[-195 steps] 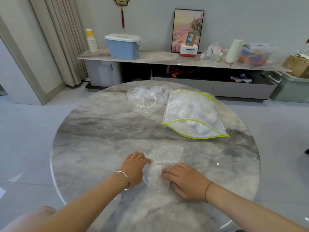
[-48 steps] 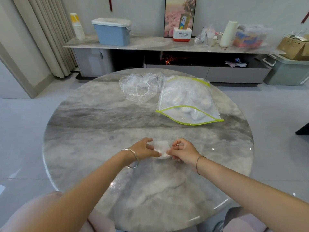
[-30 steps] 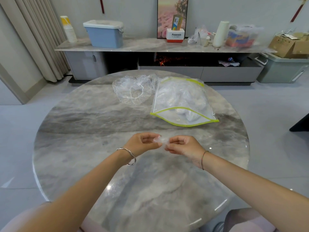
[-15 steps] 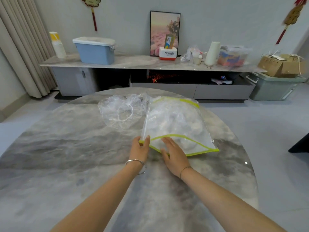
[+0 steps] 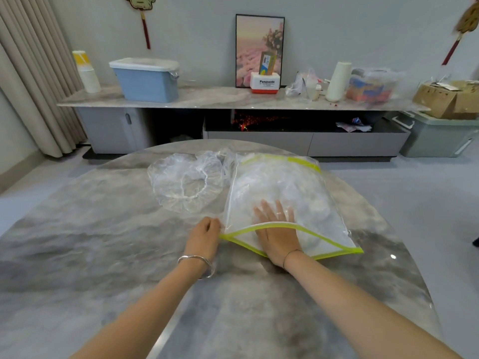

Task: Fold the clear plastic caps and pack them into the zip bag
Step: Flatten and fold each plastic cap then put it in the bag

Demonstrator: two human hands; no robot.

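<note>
Still to fold: loose caps (image 5: 186, 182) heaped near table's (image 5: 103, 255) far edge, touching zip bag's (image 5: 298, 182) left side | Pinching bag mouth's near-left corner: left hand (image 5: 204, 237), fingers curled | Inside bag, fingers straight and spread: right hand (image 5: 277, 229), beside packed caps (image 5: 318, 211) | Versus half a second earlier: right hand gone from mouth to inside; folded cap not discernible.

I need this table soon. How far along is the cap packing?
Done: folded caps already sit inside the zip bag. In hand: the left hand pinches the bag's open mouth while the right hand reaches inside, fingers flat. Left: the loose caps beside the bag need folding, and the bag needs zipping.
</note>
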